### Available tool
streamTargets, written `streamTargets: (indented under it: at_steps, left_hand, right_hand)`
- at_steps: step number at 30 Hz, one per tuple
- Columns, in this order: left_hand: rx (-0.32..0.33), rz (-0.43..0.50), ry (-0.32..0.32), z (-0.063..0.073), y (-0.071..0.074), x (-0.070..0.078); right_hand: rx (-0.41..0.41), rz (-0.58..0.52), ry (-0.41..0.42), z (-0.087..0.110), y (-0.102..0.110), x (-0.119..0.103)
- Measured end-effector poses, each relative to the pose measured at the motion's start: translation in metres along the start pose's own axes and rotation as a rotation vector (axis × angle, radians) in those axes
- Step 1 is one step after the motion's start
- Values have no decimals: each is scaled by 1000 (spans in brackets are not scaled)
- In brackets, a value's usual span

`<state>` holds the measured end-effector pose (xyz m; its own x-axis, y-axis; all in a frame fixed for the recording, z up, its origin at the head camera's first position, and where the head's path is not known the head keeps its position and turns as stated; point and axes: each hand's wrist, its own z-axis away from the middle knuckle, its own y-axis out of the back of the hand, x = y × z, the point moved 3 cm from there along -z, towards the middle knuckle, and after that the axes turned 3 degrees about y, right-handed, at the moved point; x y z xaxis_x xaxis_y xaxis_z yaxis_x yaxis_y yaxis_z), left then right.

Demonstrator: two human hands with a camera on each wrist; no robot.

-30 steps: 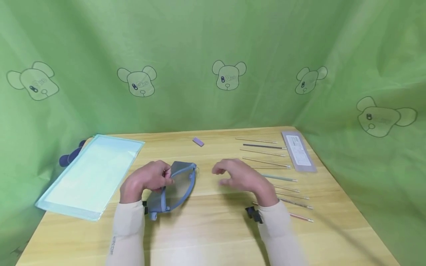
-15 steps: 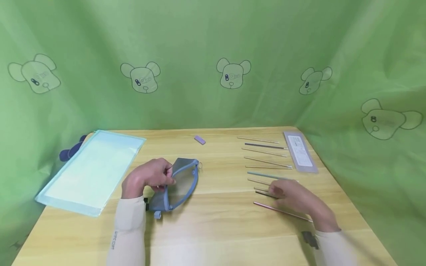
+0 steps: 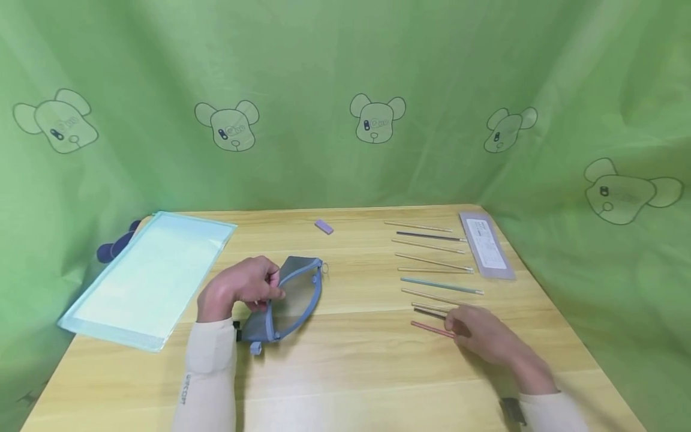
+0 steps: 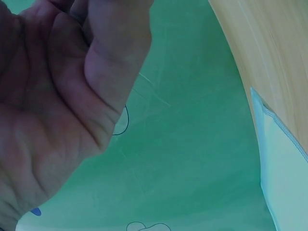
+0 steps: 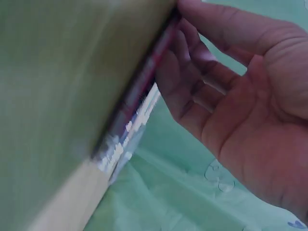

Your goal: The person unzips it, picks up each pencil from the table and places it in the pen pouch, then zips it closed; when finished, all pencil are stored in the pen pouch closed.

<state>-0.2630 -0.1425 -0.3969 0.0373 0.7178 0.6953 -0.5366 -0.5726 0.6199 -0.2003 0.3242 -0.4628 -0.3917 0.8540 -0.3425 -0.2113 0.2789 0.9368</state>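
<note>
A blue-trimmed mesh pencil case [image 3: 296,300] stands with its zip mouth gaping, left of the table's middle. My left hand [image 3: 243,285] pinches the near side of its mouth; in the left wrist view only the palm [image 4: 62,91] shows, with the case out of sight. At the right, my right hand [image 3: 486,336] has thumb and fingers at the red pencil [image 3: 429,328], covering its rear part. The right wrist view shows this pencil [image 5: 139,94] pinched between thumb and fingertips, its silvery end low over the wood. A dark pencil [image 3: 428,312] lies just behind it.
Several more pencils lie in a spaced row, among them a teal one [image 3: 439,285]. A clear lilac sleeve with a white label [image 3: 487,245] rests at the far right. Farther back is a purple eraser [image 3: 324,227]; a pale blue zip folder [image 3: 148,282] lies left.
My right hand has gone right and down from beside the case to the pencils, then onto the red pencil, whose front end has turned slightly. My left hand stays on the case.
</note>
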Motion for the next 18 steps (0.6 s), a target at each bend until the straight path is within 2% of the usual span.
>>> streamTargets:
  at_steps: [4, 8, 14, 18]
  left_hand:
    - [5, 0, 0, 0, 0, 0]
    - [12, 9, -4, 1, 2, -1]
    - [5, 30, -15, 2, 1, -1]
    - [14, 32, -19, 1, 2, -1]
  right_hand:
    - [41, -26, 16, -9, -5, -6]
    - [35, -91, 16, -22, -9, -22]
    - [-9, -140, -72, -28, -14, -40]
    - [2, -125, -77, -30, -18, -50]
